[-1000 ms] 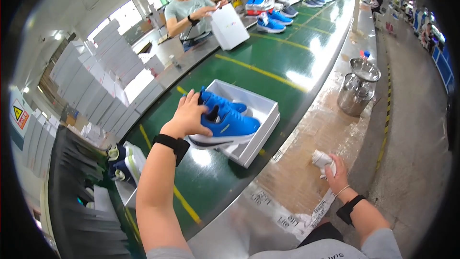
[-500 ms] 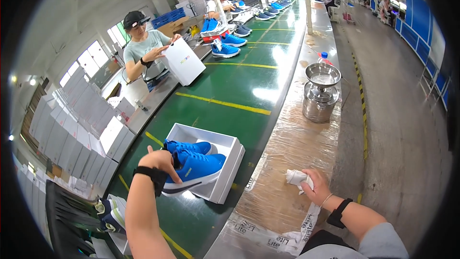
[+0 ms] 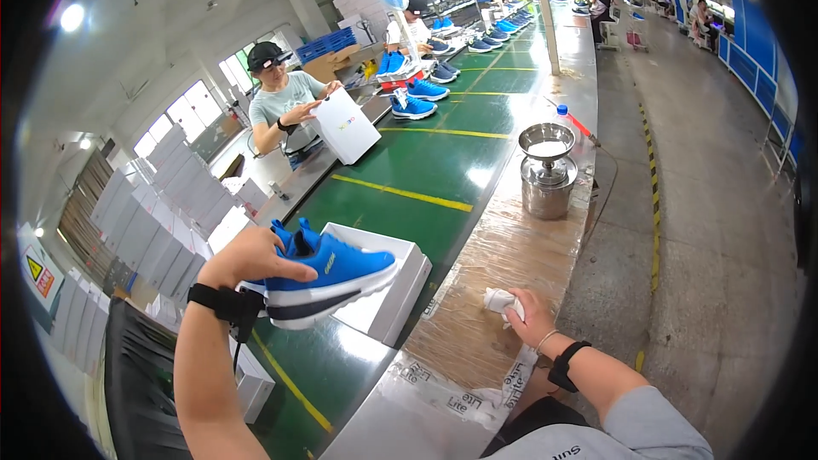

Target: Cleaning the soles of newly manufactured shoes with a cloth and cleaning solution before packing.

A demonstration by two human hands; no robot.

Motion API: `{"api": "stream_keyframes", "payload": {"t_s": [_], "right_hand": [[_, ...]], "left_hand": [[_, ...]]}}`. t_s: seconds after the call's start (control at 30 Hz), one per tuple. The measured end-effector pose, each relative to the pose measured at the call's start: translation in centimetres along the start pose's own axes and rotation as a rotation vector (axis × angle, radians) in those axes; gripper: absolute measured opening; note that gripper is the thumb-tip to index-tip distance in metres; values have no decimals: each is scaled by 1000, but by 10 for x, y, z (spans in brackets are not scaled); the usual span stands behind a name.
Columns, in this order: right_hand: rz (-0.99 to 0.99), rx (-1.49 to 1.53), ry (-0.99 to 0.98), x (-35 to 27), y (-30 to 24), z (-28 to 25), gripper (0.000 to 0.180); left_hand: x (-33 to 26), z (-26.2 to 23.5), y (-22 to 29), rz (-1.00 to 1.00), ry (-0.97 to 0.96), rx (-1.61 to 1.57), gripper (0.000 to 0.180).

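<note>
Green belt (image 3: 430, 158) with yellow cross-lines; beside it, desk (image 3: 473, 268) topped with brown sheet under clear wrap, metal canister (image 3: 545, 196) standing on it. Stacked white boxes (image 3: 141, 226) at left; co-worker (image 3: 285, 106) across belt holding white carton (image 3: 345, 126). Left forearm raised, left hand (image 3: 260, 260) closed around heel end of blue shoes (image 3: 349, 271), thumb along near side. Right arm low over desk, right hand (image 3: 532, 317) curled round crumpled white cloth (image 3: 500, 300). Shoes right of left hand, toes over open shoebox (image 3: 406, 300) on belt.

Blue shoes (image 3: 334, 274) raised from white box (image 3: 409, 300) in left hand (image 3: 247, 257).
</note>
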State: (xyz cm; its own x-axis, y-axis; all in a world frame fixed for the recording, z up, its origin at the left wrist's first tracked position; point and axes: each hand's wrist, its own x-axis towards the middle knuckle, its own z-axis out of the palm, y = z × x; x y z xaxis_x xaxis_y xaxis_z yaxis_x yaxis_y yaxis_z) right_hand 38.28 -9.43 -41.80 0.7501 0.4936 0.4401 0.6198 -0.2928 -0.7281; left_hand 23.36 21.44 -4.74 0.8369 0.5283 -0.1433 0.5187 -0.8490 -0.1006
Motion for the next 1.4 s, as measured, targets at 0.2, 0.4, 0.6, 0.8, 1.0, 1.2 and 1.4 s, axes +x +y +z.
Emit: {"api": "stream_keyframes", "payload": {"t_s": [0.2, 0.4, 0.6, 0.8, 1.0, 1.2, 1.4], "right_hand": [[53, 202, 134, -10, 16, 6, 34], [405, 687, 367, -13, 23, -35, 36], [204, 649, 112, -22, -25, -87, 33], [-776, 282, -425, -62, -147, -72, 33], [-103, 52, -446, 42, -41, -13, 21], [-289, 57, -456, 47, -62, 0, 23], [-489, 94, -611, 22, -98, -21, 23]], "left_hand": [[-63, 24, 25, -114, -67, -1000, 60], [-82, 205, 69, -145, -313, -2143, 60], [-125, 323, 131, -525, -553, -2636, 58], [-139, 342, 117, -520, -499, -2597, 55], [-138, 348, 118, -564, -475, -2631, 55], [-136, 356, 113, -605, -406, -2641, 52], [-137, 359, 104, -615, -361, -2676, 49]]}}
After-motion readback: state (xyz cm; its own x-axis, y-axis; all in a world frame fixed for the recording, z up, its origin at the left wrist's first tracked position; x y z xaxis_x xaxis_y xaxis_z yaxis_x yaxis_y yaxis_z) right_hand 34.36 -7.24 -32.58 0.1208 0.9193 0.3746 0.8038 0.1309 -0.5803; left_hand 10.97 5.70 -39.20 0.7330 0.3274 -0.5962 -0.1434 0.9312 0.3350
